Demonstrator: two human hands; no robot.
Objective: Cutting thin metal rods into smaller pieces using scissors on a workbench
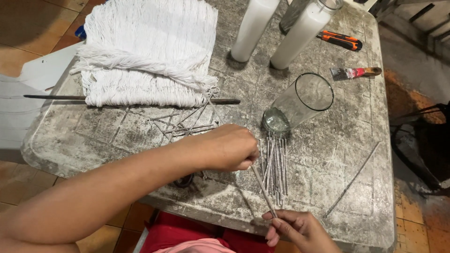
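On the table [356, 140], the empty glass [302, 100] lies behind the wicks [276, 164], with the string bundle [150, 51] to its left.

Left forearm enters from lower left, extended diagonally toward centre, bare. Left hand [229, 147] palm down, knuckles up, fingers curled under; thumb and fingertips pinched together at its right edge. Right hand [297, 229] enters from bottom edge, palm turned toward the body, fingers bent, thumb and forefinger closed in a pinch grip. Hands near each other, not touching.
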